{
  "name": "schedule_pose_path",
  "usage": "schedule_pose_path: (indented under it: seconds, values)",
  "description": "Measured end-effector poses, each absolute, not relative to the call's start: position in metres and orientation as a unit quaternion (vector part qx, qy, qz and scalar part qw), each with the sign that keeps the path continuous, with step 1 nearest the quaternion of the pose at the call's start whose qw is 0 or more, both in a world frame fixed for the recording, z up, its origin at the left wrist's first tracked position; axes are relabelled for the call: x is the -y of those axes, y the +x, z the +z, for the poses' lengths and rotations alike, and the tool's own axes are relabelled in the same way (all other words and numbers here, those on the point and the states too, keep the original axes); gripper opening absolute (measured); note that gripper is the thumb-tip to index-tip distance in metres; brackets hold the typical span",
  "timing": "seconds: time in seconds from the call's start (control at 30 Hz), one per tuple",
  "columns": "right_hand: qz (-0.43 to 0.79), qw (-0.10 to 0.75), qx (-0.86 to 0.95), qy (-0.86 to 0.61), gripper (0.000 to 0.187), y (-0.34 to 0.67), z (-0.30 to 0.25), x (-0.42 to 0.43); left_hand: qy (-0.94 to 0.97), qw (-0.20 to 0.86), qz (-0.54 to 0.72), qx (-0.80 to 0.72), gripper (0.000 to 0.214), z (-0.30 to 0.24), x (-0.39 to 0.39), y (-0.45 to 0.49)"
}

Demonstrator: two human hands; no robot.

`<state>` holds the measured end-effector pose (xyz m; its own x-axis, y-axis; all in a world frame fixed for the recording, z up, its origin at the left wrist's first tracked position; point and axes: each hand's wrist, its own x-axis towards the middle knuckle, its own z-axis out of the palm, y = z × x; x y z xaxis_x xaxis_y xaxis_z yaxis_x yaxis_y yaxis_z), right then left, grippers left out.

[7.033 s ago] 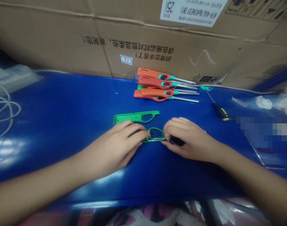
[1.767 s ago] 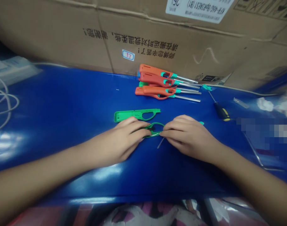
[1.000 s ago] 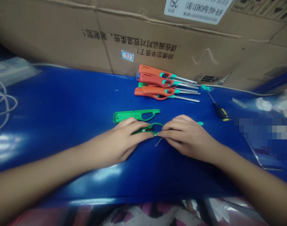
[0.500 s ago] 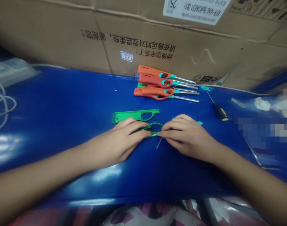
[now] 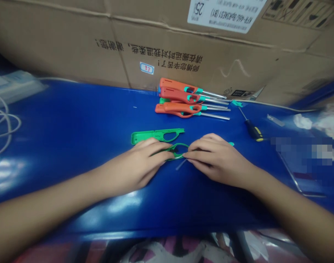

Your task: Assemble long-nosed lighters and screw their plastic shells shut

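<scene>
Between my two hands is a green lighter casing half (image 5: 180, 145) with a looped trigger guard, its inside partly hidden by fingers. My left hand (image 5: 141, 160) is closed around its handle end. The fingers of my right hand (image 5: 217, 157) pinch at its front end. A thin, pale strip, perhaps a wire or tube (image 5: 180, 165), sticks out below the right fingertips. Behind my left hand, the other green casing half (image 5: 147, 136) lies hollow side up on the table. A small teal tip (image 5: 231, 144) shows just beyond my right hand.
Several orange and red lighters (image 5: 180, 93) lie stacked near the cardboard box (image 5: 73, 47). To their right is a black and yellow screwdriver (image 5: 254, 130). White cable loops (image 5: 8, 124) lie at the left of the blue table (image 5: 82, 109). Crumpled white paper (image 5: 303, 121) sits at the right.
The thin strip under my right fingertips has swung to the left and lies flatter. Both hands keep nearly the same place on the casing half. The view has shifted slightly.
</scene>
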<state>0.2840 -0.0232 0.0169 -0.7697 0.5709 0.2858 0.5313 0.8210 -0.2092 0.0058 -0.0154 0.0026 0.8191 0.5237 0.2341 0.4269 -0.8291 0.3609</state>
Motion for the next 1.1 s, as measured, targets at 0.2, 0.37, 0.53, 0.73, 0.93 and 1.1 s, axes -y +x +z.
schedule_pose_path:
  seconds: [0.2,0.37,0.53,0.73,0.93,1.1]
  values:
    - [0.051,0.171,0.939,-0.295,0.018,0.2878,0.0197,0.0188,0.942,0.133,0.167,-0.258,0.032,0.0031,0.014,0.0041]
    - [0.048,0.175,0.943,-0.278,0.018,0.2892,0.0209,0.0177,0.942,0.106,0.168,-0.272,0.033,0.0025,0.0136,0.0009]
    - [0.081,0.148,0.934,-0.315,0.018,0.2885,0.0236,0.0199,0.94,0.108,0.171,-0.275,0.033,0.0017,0.0125,0.0004]
    - [0.077,0.154,0.934,-0.312,0.018,0.2891,0.023,0.0199,0.941,0.103,0.17,-0.275,0.032,0.0016,0.0115,0.0006]
    - [0.066,0.161,0.937,-0.303,0.02,0.2902,0.0219,0.0192,0.94,0.1,0.176,-0.273,0.033,0.0002,0.0105,0.0012]
    - [0.073,0.144,0.933,-0.32,0.02,0.2893,0.0243,0.021,0.939,0.104,0.176,-0.275,0.034,0.001,0.0114,0.0022]
